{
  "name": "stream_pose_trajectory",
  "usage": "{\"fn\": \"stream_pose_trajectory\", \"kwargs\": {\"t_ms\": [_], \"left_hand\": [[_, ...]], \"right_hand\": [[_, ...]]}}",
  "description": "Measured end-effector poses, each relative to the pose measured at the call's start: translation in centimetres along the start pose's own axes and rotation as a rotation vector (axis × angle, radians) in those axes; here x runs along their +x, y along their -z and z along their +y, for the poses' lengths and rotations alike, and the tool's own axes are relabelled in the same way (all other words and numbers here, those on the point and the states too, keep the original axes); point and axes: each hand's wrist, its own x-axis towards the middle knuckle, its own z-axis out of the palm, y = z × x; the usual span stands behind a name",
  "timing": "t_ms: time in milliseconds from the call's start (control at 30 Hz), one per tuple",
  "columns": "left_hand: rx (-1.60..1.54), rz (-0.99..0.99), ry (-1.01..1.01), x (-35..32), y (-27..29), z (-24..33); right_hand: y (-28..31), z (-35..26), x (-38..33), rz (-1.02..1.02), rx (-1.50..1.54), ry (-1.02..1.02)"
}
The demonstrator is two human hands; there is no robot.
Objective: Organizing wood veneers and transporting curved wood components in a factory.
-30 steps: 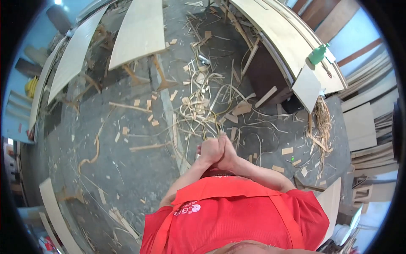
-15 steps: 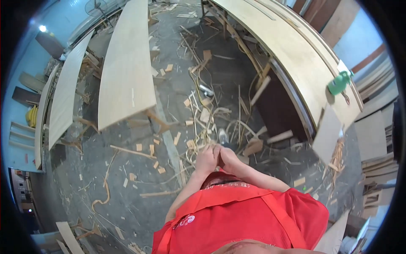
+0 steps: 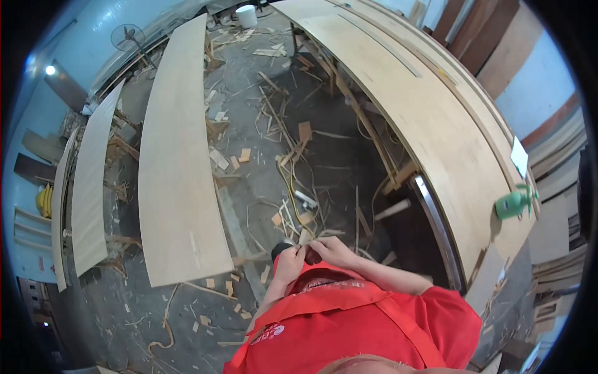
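Note:
My left hand [image 3: 290, 260] and my right hand [image 3: 330, 249] are pressed together in front of my chest, just above the collar of my red shirt [image 3: 355, 324]. The fingers of both curl inward and touch. A small pale sliver shows at the fingertips, but I cannot tell whether either hand grips it. Below the hands lies a grey floor littered with wood strips and offcuts [image 3: 293, 156].
A long pale plywood sheet [image 3: 177, 168] lies to the left, with a narrower one [image 3: 90, 193] beyond it. A big curved plywood bench [image 3: 430, 124] runs along the right, with a green bottle [image 3: 514, 202] on its edge. A white bucket [image 3: 247, 15] stands at the far end.
My hands have stayed pressed together at my chest. The view has swung forward over the floor, so the plywood sheets and the bench now look larger and nearer.

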Motion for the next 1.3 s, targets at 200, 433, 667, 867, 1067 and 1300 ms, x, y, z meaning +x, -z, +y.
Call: {"fn": "stream_pose_trajectory", "kwargs": {"t_ms": [200, 433, 667, 867, 1067, 1300], "left_hand": [[-0.447, -0.240, 0.124, 16.9, 6.1, -3.6], [-0.624, -0.265, 0.314, 38.7, 18.8, -2.9], [-0.608, -0.303, 0.311, 58.1, 28.1, -3.7], [-0.700, -0.142, 0.328, 73.7, 32.6, -4.0], [-0.542, -0.155, 0.241, 93.1, 38.7, -6.1], [-0.539, -0.131, 0.179, 112.1, 46.8, -2.3]], "right_hand": [[4.1, -2.8, 17.5, -0.001, -0.159, 0.040], [5.2, -16.8, 38.1, 0.203, -0.892, 0.322], [9.7, -26.0, 55.6, 0.259, -0.771, 0.454], [16.4, -28.3, 71.9, 0.247, -0.605, 0.477], [23.6, -35.7, 89.4, 0.189, -0.595, 0.452], [30.4, -47.5, 105.3, 0.105, -0.581, 0.436]]}}
